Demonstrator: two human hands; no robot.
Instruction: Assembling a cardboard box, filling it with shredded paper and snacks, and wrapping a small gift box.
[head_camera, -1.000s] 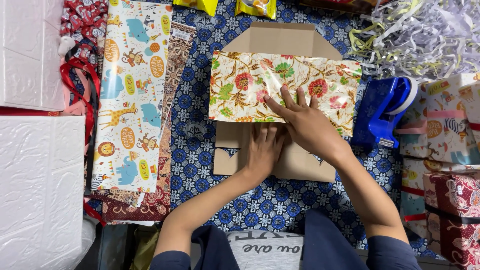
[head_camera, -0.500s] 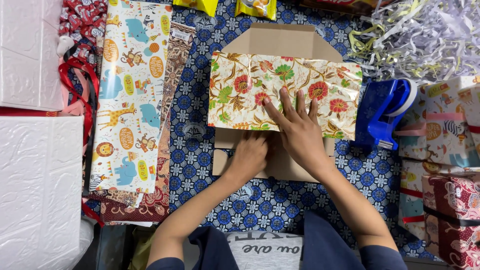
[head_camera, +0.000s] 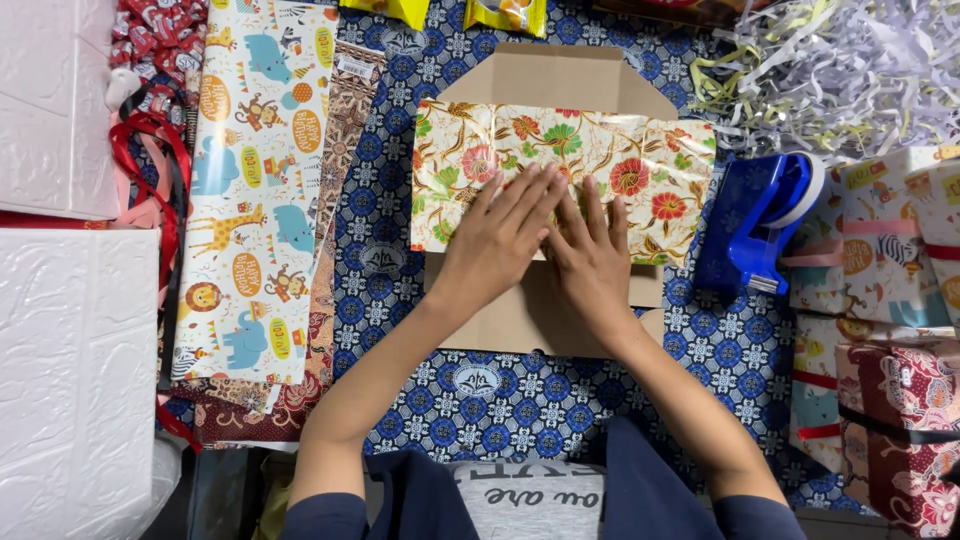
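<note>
Both hands lie flat, palms down, fingers spread, gripping nothing: left hand (head_camera: 497, 245) & right hand (head_camera: 592, 255) press side by side on the lower edge of a floral-print sheet of wrapping paper, cream w/ red flowers & green leaves (head_camera: 560, 165). The pressing looks meant to hold the paper smooth against what's under it: a flattened brown cardboard box w/ open flaps (head_camera: 520, 320), lying mid-desk on a blue patterned batik cloth (head_camera: 400, 300). Paper covers the box's middle; the top flap & bottom part stick out uncovered. No contents visible in the box.

Toward the desk's right edge: blue plastic tape dispenser (head_camera: 755, 225), just beside the paper; further right, wrapped gift boxes w/ ribbon (head_camera: 880, 290). Top right corner: heap of shredded paper strips, white, pale yellow & lilac (head_camera: 830, 70). Left of the box: birthday wrapping sheet w/ cartoon animals (head_camera: 255, 190). Left edge: white textured boxes (head_camera: 70, 380), closed.
</note>
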